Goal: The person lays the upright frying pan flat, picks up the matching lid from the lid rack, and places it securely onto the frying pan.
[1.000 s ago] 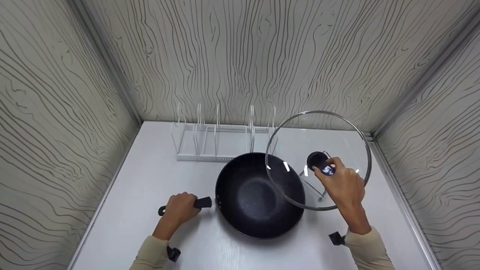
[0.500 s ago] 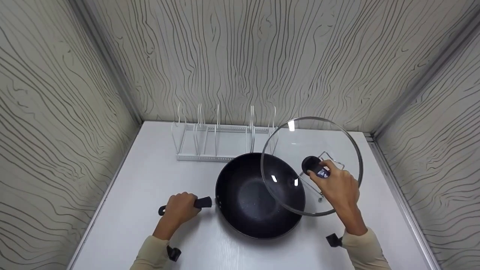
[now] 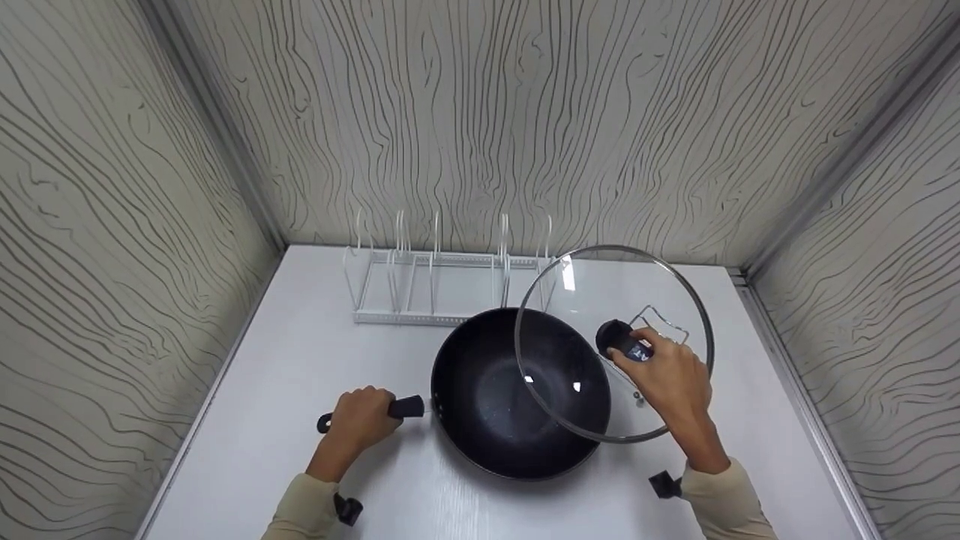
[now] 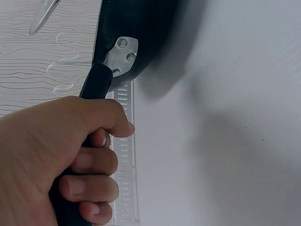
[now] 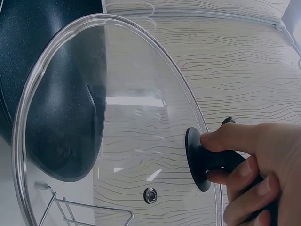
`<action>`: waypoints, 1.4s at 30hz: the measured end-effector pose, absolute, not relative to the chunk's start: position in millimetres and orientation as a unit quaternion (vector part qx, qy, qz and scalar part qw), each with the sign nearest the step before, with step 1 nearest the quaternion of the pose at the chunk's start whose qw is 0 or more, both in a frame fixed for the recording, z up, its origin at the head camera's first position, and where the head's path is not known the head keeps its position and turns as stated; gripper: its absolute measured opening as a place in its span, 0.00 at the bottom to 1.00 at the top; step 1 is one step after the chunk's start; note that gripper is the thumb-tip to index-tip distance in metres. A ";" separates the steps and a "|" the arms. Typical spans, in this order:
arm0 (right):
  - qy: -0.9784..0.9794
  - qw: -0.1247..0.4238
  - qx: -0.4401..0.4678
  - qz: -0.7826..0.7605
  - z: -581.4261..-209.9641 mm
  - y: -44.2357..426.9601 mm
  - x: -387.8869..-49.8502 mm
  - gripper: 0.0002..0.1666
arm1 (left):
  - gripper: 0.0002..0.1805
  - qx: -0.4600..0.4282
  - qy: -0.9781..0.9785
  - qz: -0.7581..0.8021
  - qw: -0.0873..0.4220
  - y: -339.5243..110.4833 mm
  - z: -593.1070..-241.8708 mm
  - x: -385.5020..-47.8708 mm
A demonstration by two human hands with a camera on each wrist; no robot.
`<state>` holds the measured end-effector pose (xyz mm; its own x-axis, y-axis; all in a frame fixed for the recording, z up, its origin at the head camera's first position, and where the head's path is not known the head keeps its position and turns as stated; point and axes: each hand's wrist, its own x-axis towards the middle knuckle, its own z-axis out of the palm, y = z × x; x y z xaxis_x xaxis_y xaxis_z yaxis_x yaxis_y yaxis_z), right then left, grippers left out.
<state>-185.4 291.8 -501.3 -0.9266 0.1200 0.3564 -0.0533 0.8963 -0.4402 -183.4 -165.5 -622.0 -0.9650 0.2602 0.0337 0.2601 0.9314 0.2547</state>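
Observation:
A black wok [image 3: 510, 420] sits on the white table, its long handle [image 3: 406, 406] pointing left. My left hand [image 3: 363, 417] grips that handle, and in the left wrist view the fingers [image 4: 94, 160] curl round it below the riveted bracket [image 4: 123, 56]. My right hand [image 3: 675, 375] holds a round glass lid [image 3: 600, 289] by its black knob [image 3: 615, 339]. Raised and tilted, the lid overlaps the right part of the wok in the head view. In the right wrist view, thumb and fingers wrap the knob [image 5: 207, 157], and a metal steam vent [image 5: 150, 195] shows in the glass.
Behind the wok stands a white wire rack [image 3: 409, 319] with upright loops, near the patterned back wall [image 3: 480, 112]. A small metal wire stand [image 3: 651, 311] is on the table at right, partly seen through the lid. Side walls border the table.
My right hand has brought the lid left and toward me, so it overlaps more of the wok. The left hand and wok have stayed in place.

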 end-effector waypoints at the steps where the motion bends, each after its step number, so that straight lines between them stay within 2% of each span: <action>1: -0.955 0.190 -0.017 0.228 -501.6 291.4 -185.2 0.23 | 0.08 0.133 0.983 0.129 -0.001 -165.5 -622.0 -183.1; 20: -0.958 0.144 -0.009 0.248 -509.5 281.5 -184.8 0.26 | 0.09 0.138 0.983 0.123 -0.018 -166.2 -622.6 -180.9; 28: -0.960 0.105 -0.014 0.261 -513.9 278.2 -185.4 0.27 | 0.09 0.141 0.983 0.119 -0.021 -166.1 -622.0 -181.3; 42: -0.961 0.083 -0.001 0.263 -517.9 271.0 -188.4 0.26 | 0.10 0.147 0.981 0.123 -0.032 -165.7 -620.8 -179.7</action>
